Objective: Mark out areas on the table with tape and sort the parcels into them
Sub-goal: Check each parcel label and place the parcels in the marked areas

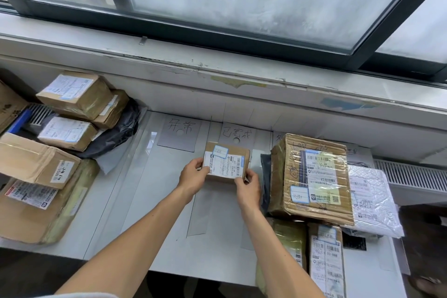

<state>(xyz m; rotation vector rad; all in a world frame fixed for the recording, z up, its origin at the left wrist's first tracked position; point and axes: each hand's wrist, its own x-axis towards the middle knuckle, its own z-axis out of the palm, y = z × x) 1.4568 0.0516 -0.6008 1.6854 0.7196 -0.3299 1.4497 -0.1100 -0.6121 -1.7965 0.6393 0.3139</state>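
A small brown parcel with a white shipping label sits on the white table in the middle taped area, just below a handwritten paper sign. My left hand grips its left edge. My right hand pinches its near right corner. Clear tape strips run across the table as dividers. Another handwritten sign marks the area to the left, which holds no parcel.
Several cardboard parcels and a black bag are piled at the left. At the right stand a large taped box, a white bubble mailer and more parcels. A windowsill runs behind the table.
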